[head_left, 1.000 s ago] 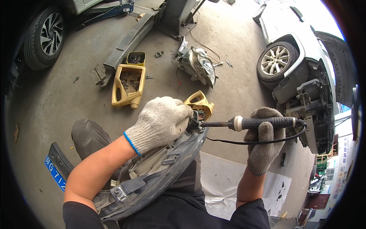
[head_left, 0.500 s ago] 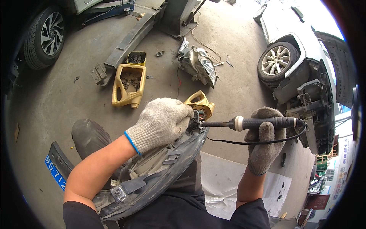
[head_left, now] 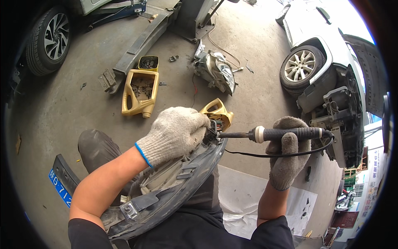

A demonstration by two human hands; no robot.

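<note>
Right hand (head_left: 291, 155), gloved: fingers closed round the dark handle of a soldering iron (head_left: 275, 134), shaft pointing left to the far right end of a dark plastic bumper (head_left: 199, 169). Left hand (head_left: 176, 129), gloved: curled over that same end; whether it grips anything, cannot tell. Bumper lies across the person's lap. Just beyond: cut gold jug (head_left: 225, 110). Farther left: second cut jug (head_left: 152, 92), small parts (head_left: 142, 89) inside. Far, right of that: headlight assembly (head_left: 214, 70). Far right: white car (head_left: 309, 25).
</note>
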